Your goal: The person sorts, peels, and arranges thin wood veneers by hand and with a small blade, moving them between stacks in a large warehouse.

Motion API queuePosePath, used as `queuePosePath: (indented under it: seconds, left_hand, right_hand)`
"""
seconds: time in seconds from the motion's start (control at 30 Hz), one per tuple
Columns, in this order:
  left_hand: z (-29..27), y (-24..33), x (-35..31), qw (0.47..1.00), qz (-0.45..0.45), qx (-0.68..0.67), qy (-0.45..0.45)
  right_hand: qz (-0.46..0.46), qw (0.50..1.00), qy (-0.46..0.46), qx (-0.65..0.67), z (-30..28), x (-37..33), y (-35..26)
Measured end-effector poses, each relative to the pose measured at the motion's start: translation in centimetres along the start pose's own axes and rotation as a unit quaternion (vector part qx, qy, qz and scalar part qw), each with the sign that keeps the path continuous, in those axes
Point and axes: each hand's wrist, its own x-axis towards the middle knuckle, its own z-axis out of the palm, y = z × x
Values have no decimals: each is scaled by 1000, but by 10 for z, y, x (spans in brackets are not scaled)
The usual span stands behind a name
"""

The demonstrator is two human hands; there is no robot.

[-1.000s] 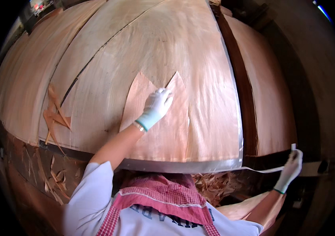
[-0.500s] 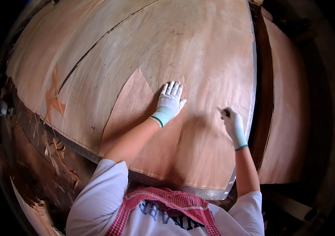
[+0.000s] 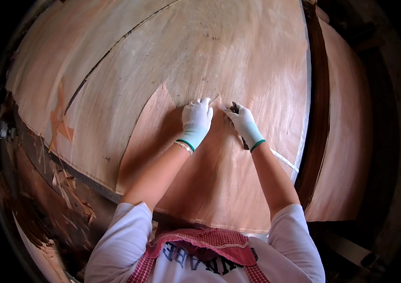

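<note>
A large sheet of pale wood veneer (image 3: 257, 61) lies spread before me, with a redder layer (image 3: 134, 155) showing in a pointed area at its near side. My left hand (image 3: 197, 117), in a white glove, is closed at a pointed tip of this area. A thin light sliver (image 3: 215, 98) sticks out beside its fingers; whether they pinch it is hidden. Close to the right, my gloved right hand (image 3: 243, 120) is closed round a slim dark tool (image 3: 235, 108), its kind unclear. Dark material also shows below that palm. A white dotted strip (image 3: 284, 161) lies past the right wrist.
A long dark split (image 3: 111, 54) curves across the sheet's left part. Torn veneer scraps (image 3: 61, 125) hang at the left edge, with more debris (image 3: 70, 188) below. Beyond a dark gap (image 3: 317, 104), another veneer stack (image 3: 344, 127) stands at the right.
My right hand has moved left and away from me, close to the left hand. The left fingers, spread flat before, are now curled. The white strip has come into view by the right forearm.
</note>
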Motion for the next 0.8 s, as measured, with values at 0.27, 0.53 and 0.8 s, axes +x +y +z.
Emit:
queuePosePath:
  seconds: [0.27,0.53,0.8]
  left_hand:
    - [22,-14,7,997,-15,-76,28]
    - [13,-17,10,990,-59,-107,-70]
    - [-5,-17,2,975,-55,-205,-68]
  right_hand:
    - [60,991,-39,111,-17,-15,-14]
    - [59,991,-32,118,-18,-14,-11]
    - [45,998,-16,-41,-15,-10,-15]
